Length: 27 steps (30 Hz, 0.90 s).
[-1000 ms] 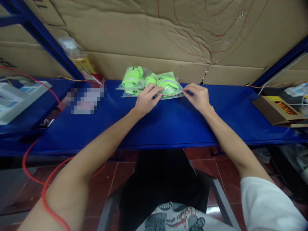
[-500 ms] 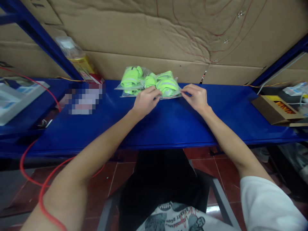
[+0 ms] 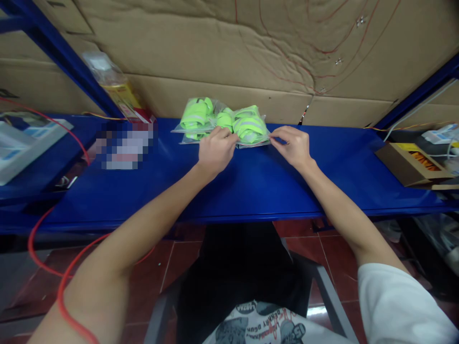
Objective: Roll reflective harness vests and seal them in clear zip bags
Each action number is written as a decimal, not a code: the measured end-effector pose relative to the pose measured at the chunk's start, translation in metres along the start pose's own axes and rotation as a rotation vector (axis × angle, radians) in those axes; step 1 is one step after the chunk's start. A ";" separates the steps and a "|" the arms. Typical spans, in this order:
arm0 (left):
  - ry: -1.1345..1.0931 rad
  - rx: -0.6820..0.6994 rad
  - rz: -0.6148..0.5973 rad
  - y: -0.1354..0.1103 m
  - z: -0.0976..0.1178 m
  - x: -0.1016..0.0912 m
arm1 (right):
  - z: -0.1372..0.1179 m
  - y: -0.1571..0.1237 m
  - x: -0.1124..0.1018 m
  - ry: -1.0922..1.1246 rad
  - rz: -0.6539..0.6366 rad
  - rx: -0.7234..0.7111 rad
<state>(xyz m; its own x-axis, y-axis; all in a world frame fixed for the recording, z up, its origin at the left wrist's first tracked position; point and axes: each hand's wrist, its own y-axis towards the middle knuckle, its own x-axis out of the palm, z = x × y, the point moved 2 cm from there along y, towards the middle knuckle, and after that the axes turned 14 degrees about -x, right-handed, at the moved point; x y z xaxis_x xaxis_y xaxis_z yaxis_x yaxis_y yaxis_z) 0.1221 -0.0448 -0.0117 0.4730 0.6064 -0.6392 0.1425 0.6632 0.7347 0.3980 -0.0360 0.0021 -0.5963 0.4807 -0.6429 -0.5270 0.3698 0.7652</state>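
Both your hands are at the near edge of one clear bag (image 3: 250, 128).
Your right hand (image 3: 292, 144) pinches its right corner; your left hand (image 3: 217, 150) curls at the left corner, its grip unclear. The bag, holding neon-green bands (image 3: 247, 117), lies on the blue table (image 3: 258, 186) beside similar bags (image 3: 194, 114).

one left hand (image 3: 216, 150), one right hand (image 3: 294, 145), at least three clear bags (image 3: 250, 125), one bottle (image 3: 120, 93), one carton (image 3: 403, 165).
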 end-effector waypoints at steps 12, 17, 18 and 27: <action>0.004 -0.058 -0.060 0.001 -0.007 0.005 | -0.004 0.000 0.002 -0.030 -0.020 -0.061; 0.011 -0.026 -0.057 0.001 -0.008 0.003 | -0.004 0.000 0.004 -0.052 -0.067 -0.049; 0.004 -0.038 -0.072 0.001 -0.008 0.003 | -0.004 0.000 0.004 -0.062 -0.068 -0.053; 0.041 0.035 -0.040 -0.001 -0.002 0.005 | -0.018 0.002 0.010 -0.150 -0.082 -0.112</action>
<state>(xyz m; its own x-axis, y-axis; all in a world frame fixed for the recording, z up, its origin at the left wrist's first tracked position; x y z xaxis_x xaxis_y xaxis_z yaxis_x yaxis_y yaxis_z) 0.1228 -0.0419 -0.0163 0.4306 0.5977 -0.6763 0.1910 0.6720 0.7155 0.3805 -0.0446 -0.0030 -0.4557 0.5690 -0.6845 -0.6395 0.3256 0.6964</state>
